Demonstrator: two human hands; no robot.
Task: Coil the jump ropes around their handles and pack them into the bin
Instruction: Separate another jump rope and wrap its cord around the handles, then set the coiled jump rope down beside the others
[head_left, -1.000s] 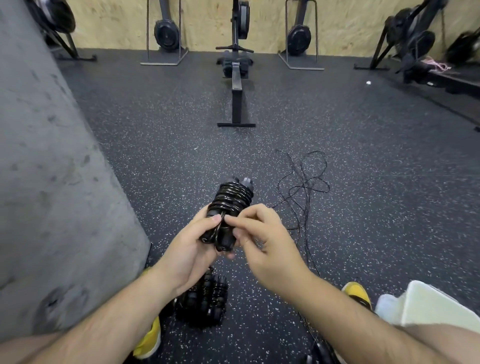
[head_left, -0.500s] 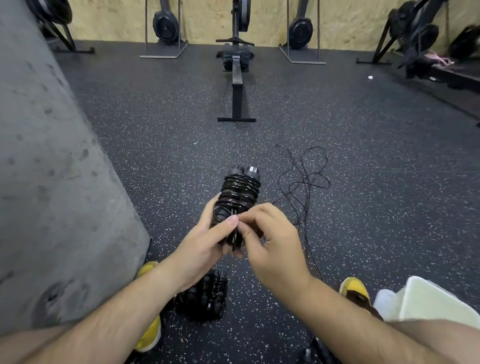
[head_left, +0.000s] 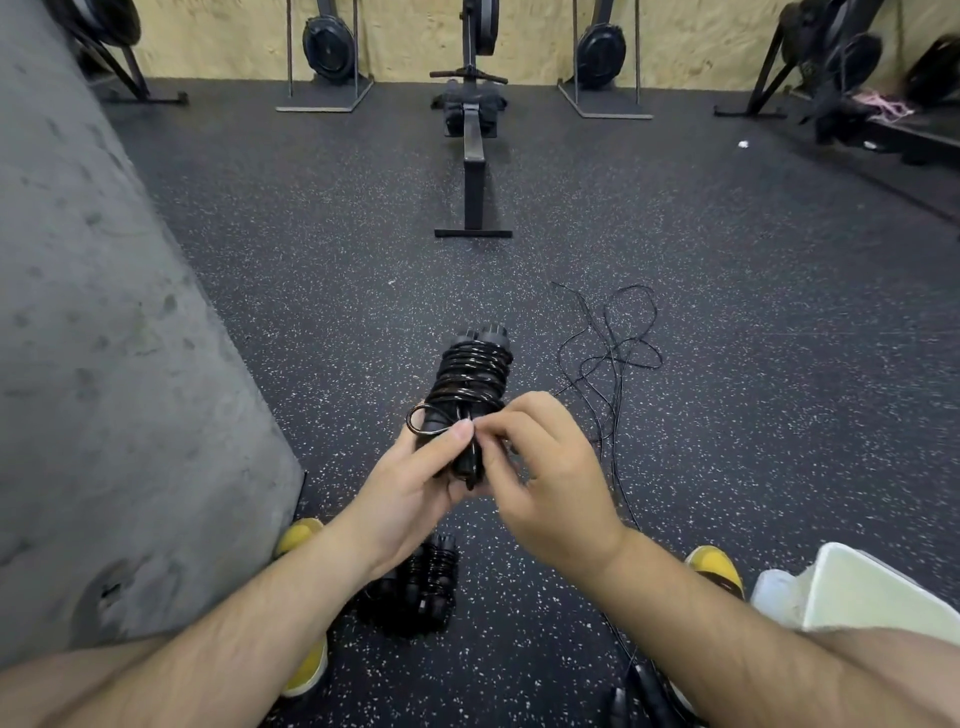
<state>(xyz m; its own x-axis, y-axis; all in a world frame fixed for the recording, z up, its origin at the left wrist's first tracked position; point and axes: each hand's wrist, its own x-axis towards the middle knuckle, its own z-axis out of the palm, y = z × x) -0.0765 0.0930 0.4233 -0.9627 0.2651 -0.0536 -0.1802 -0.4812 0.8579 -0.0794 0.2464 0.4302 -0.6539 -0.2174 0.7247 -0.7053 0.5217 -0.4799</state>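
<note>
Head view, catalogue of contents, largest first.

Floor: dark speckled rubber, carrying everything listed; its far edge meets a pale board wall.

Concrete block: grey, along the floor's left edge.

Rowing machine: set lengthwise toward the far edge, well apart from the work.

White container: at the floor's near right corner, just beside the person's right leg; probably the bin, kept within reach for packing; its inside is not visible.

Left hand: fingers clenched around the lower end of the held jump rope, thumb laid over the cord, apparently to steady the paired handles and stop the turns slipping.

Right hand: fingers pinching the cord's tail against the bundle, touching the left thumb; judged to be tucking the end so the coil stays locked.

Held jump rope: black, wound in close turns around both handles, raised above the middle of the floor, caps pointing away; a small loop stands out at its left side; coiling looks almost done, not yet packed.

Loose rope: thin black cord tangled on the floor right of the hands, uncoiled.

Coiled bundle: finished, lying by the near edge between the yellow shoes, awaiting the bin.
</note>
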